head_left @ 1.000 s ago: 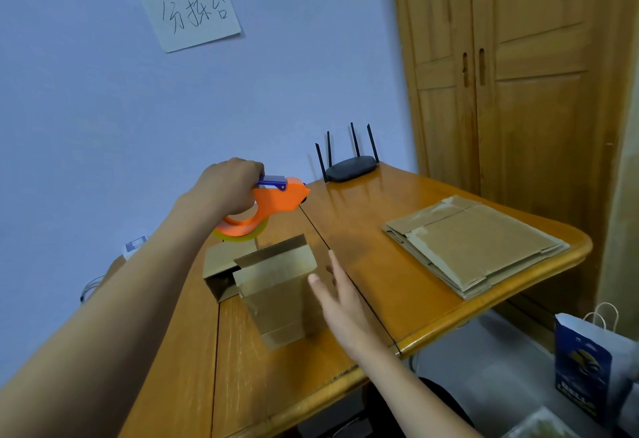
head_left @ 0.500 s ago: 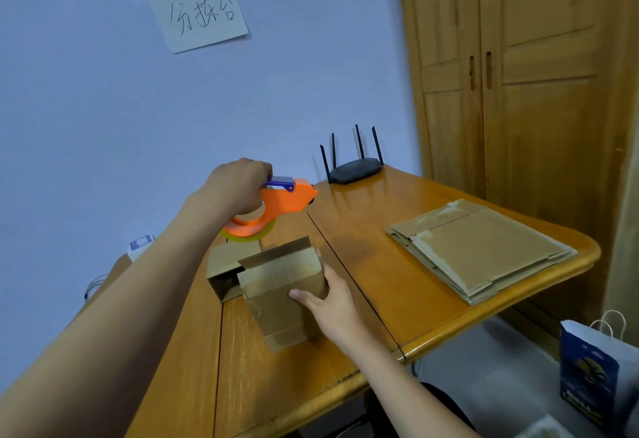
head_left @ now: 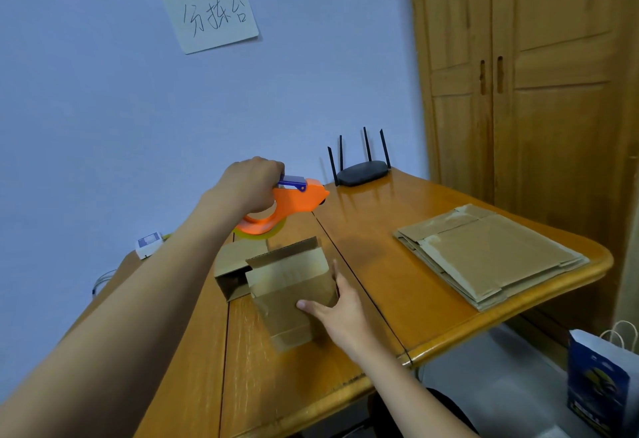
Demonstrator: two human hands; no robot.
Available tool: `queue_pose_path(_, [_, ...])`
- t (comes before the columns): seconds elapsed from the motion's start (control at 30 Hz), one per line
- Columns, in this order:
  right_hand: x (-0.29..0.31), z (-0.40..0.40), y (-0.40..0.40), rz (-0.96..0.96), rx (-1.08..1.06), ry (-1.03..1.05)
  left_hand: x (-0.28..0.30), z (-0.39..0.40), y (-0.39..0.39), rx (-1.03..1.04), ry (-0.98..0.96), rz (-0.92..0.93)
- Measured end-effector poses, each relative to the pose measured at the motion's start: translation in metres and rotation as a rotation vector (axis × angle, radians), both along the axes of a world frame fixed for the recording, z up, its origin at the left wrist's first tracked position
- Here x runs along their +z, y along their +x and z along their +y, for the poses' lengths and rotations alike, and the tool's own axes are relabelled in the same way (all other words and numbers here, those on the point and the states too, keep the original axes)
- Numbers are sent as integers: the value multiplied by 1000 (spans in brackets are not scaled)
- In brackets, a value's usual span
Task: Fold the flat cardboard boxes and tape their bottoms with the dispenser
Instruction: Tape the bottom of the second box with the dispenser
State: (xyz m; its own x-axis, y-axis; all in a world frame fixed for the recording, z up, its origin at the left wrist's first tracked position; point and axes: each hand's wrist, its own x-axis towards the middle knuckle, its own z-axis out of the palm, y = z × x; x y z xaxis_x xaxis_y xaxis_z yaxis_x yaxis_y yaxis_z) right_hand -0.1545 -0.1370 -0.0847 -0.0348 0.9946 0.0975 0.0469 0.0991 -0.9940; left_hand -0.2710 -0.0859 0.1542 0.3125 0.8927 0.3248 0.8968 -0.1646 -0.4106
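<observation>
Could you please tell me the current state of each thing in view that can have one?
Left hand: grips the tape dispenser, held above the table.
Right hand: holds the folded box, thumb on its near face.
Folded box: erected, standing on the table.
Second box: erected, lying on its side, open end toward the camera.
Flat boxes: stacked, unfolded.
Wardrobe doors: closed.

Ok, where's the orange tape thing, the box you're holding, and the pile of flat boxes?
tape dispenser [head_left: 294, 200], head view, on its orange body.
box [head_left: 287, 285], head view, on its front side.
pile of flat boxes [head_left: 491, 251], head view, on the top sheet.
</observation>
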Motion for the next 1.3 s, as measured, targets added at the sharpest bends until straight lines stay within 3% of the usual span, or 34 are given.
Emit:
queue_pose_path(0.5, [-8,-6,5,-260,-19,-46,-3,5,-4,-4,12,-1])
queue_pose_path(0.8, [-6,-11,11,-263,-3,-62,-6,5,-4,-2,17,3])
queue_pose_path(0.9, [7,-32,13,-216,-182,142,-7,6,-4,-11,25,5])
queue_pose_path(0.97, [16,-43,11,-190,-442,471,-7,7,-3,-17,30,1])
queue_pose_path(1.0, [20,-45,7,-246,-522,630,-7,7,-3,-19,32,0])
queue_pose_path(1.07, [30,-43,-7,-425,-484,808,-7,8,-1,-20,32,-2])
queue_pose_path(1.3, [54,-31,-36,-874,-278,772,-8,10,6,-27,36,-18])
